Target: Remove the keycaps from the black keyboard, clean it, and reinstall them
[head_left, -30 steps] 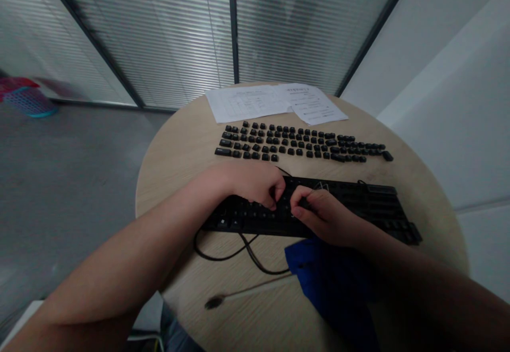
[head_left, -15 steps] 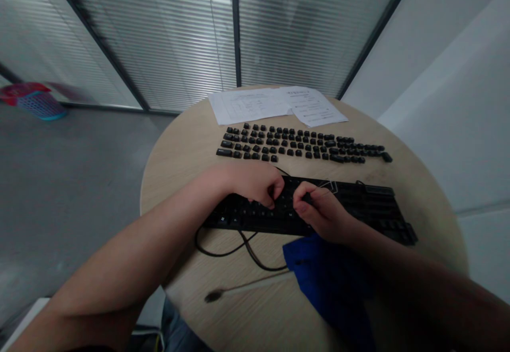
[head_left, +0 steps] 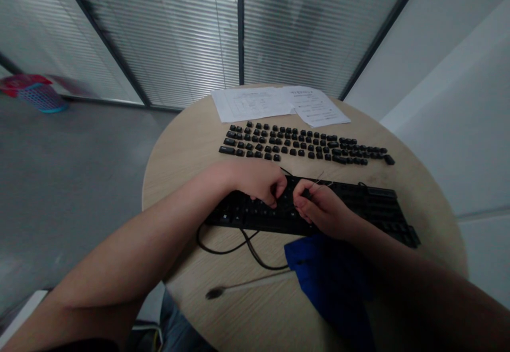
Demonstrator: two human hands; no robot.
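A black keyboard (head_left: 279,220) lies across the round table, many of its keys off. My left hand (head_left: 258,182) is closed over its left middle part, thumb and fingertips curled down at the keys. Whatever those fingertips hold, if anything, is hidden. Just to the right, my right hand (head_left: 321,206) is closed above the keyboard on a wire keycap puller (head_left: 320,179), whose thin wires stick out past the fingers. Something dark shows inside the curled index finger, too dim to name. Loose black keycaps (head_left: 292,152) stand in rows behind the keyboard.
Printed sheets (head_left: 255,105) lie at the table's (head_left: 179,145) far edge. In front are a looped black cable (head_left: 217,252), a thin brush (head_left: 239,286) and a blue cloth (head_left: 322,267). A blue basket (head_left: 43,97) stands on the floor at left.
The puller has turned in my right hand, so its wire ends now point upward rather than out to the right. My left hand keeps its place on the keyboard. The view has shifted slightly.
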